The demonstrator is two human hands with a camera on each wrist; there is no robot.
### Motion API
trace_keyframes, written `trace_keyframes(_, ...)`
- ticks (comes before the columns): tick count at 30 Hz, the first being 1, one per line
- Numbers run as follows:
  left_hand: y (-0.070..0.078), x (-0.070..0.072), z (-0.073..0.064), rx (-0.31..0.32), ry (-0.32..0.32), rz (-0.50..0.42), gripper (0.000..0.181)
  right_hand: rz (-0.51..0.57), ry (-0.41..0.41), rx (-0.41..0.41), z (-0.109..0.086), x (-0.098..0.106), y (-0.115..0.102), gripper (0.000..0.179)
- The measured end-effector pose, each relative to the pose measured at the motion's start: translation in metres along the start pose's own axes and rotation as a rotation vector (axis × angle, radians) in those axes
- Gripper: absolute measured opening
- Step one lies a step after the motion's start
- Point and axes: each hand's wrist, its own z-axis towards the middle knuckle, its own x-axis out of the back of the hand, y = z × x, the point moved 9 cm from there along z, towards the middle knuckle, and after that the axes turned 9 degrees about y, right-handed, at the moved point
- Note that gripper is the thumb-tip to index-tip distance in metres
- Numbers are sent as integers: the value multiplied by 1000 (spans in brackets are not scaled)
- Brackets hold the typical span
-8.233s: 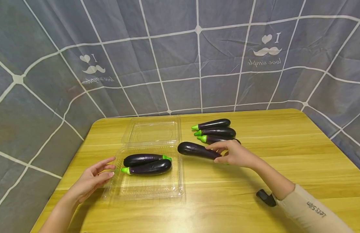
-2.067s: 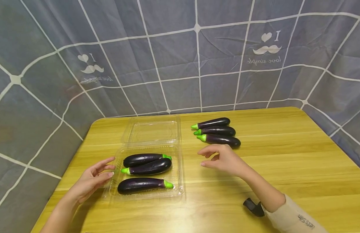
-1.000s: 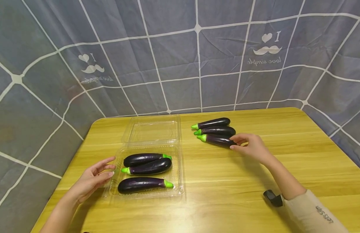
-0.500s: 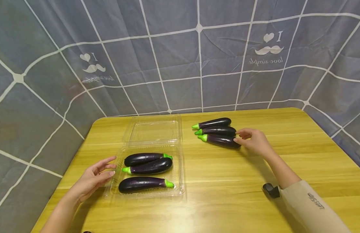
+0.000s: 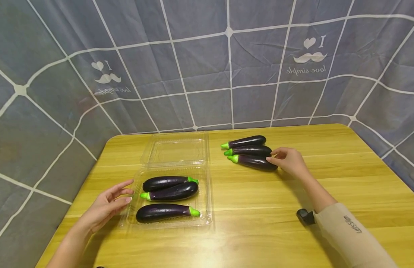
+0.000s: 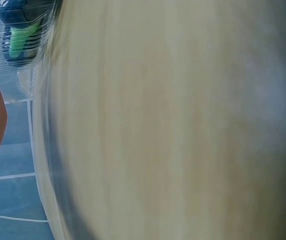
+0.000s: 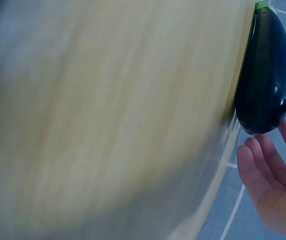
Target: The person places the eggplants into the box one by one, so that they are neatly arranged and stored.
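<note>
Left hand (image 5: 104, 206) beside a hinged clear plastic box (image 5: 204, 197), right hand (image 5: 288, 162) at a bunch of glossy dark-purple eggplants with green stem ends (image 5: 253, 162).

The left hand's fingers are apart and gently bent by the box's left rim; whether they touch it is unclear. The box lies open, its clear lid (image 5: 174, 150) folded back flat, with three eggplants in the base: the back one (image 5: 164, 183) and the middle one (image 5: 174, 191) touching, the front one (image 5: 163, 213) apart. Right of the box, three more lie bunched on the yellow wood-grain table (image 5: 253, 230), green ends leftward. The right hand's thumb and fingertips are at the blunt end of the nearest; I cannot tell whether they pinch it. Farther right is a beige lettered sleeve (image 5: 354, 234).
</note>
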Motion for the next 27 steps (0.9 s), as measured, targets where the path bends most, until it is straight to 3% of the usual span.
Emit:
trace_keyframes(7, 1, 0, 1, -12, -9, 0, 49, 9, -14, 25, 2, -3, 0, 39)
trace_keyframes(16, 1, -1, 0, -19, -23, -12, 50, 47, -151, 68, -1, -14, -5, 44)
trace_keyframes(27, -1, 0, 0, -5, -12, -7, 49, 51, -262, 25, -5, -22, 0, 51)
